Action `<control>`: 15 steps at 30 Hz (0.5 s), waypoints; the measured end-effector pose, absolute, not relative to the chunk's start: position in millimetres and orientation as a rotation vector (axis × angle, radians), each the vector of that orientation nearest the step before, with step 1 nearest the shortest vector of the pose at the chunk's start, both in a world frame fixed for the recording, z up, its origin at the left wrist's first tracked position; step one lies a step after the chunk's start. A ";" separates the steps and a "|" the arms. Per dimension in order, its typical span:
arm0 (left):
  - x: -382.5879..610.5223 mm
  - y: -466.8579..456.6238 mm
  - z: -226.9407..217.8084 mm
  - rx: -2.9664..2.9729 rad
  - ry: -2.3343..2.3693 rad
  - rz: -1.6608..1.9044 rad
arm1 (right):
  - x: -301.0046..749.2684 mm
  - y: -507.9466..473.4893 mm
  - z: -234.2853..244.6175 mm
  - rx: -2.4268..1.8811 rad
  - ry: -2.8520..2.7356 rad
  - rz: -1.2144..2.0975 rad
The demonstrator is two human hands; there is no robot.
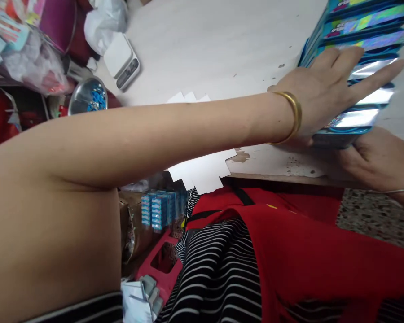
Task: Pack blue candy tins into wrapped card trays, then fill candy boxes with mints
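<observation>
A row of shiny blue boxes [363,119] with silvery, holographic faces stands on the white table at the right, slightly blurred. Over its near end lies my left hand [333,83], wearing a gold bangle; the index finger stretches across the box faces, the other fingers bend over the far-left side, and the thumb is low at the near edge. My right hand [380,157], with a thin silver bangle, cups the near right corner of the same row, its fingertips hidden behind the boxes. Flat white die-cut sheets [202,170] lie beneath my left forearm.
At the back left are a small white scale [121,60], a white plastic bag [104,27] and a metal bowl [87,96] of small blue pieces. Stacked blue boxes [158,208] sit below the table, near a pink stool [164,260]. The table's front edge [276,178] runs before my lap.
</observation>
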State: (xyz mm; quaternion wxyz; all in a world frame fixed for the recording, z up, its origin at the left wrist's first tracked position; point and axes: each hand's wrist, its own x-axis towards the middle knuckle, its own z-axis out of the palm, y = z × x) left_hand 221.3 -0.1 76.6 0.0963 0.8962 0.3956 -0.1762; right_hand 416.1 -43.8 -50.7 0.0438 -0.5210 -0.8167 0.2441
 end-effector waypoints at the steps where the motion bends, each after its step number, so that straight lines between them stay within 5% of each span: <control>1: 218.4 -2.3 75.4 2.672 1.205 -0.497 | 415.8 -42.4 -49.6 -1.532 -2.471 0.789; 7: 179.7 -25.4 60.2 2.878 1.220 0.009 | 398.3 -41.3 -36.2 -1.459 -2.333 0.865; 15: 178.7 -16.9 65.1 3.117 1.176 -0.068 | 396.5 -32.6 -36.8 -1.475 -2.267 0.849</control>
